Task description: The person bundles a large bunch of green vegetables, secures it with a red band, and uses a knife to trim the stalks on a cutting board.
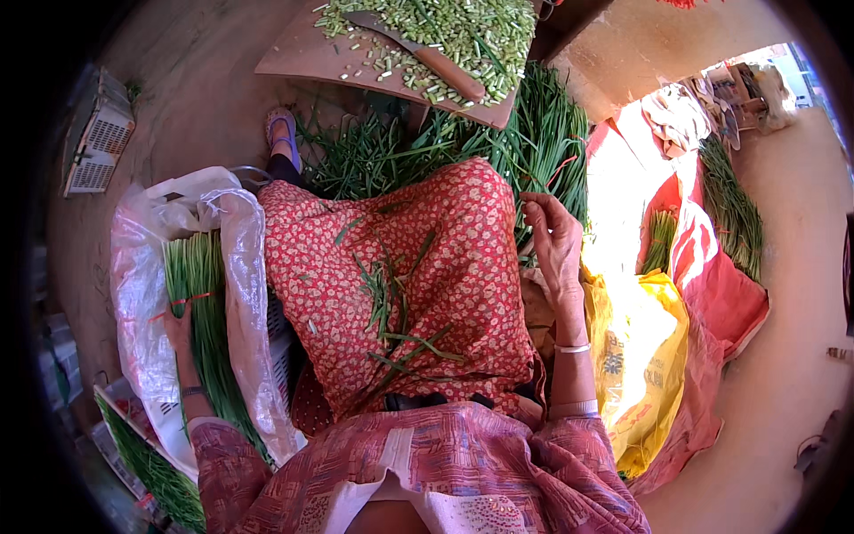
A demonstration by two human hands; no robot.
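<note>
My left hand [179, 327] reaches down into a white crate lined with a clear plastic bag [242, 267]. It touches a bundle of long green stems [207, 311], like garlic chives, tied with a red band; its fingertips are hidden among the stems. My right hand [559, 238] is raised beside my right knee with its fingers loosely bent and apart, and nothing shows in it. Just beyond it lies a heap of loose green chives [547, 133]. A red flowered cloth [463, 258] covers my lap, with cut green bits [382, 294] scattered on it.
Ahead, a board [307, 58] carries chopped green pieces [471, 36] and a wooden-handled knife [445, 71]. A yellow bag [645, 365] and a red sheet [729, 311] lie at the right, with more bundled greens [734, 209]. Another white crate [96, 142] stands far left.
</note>
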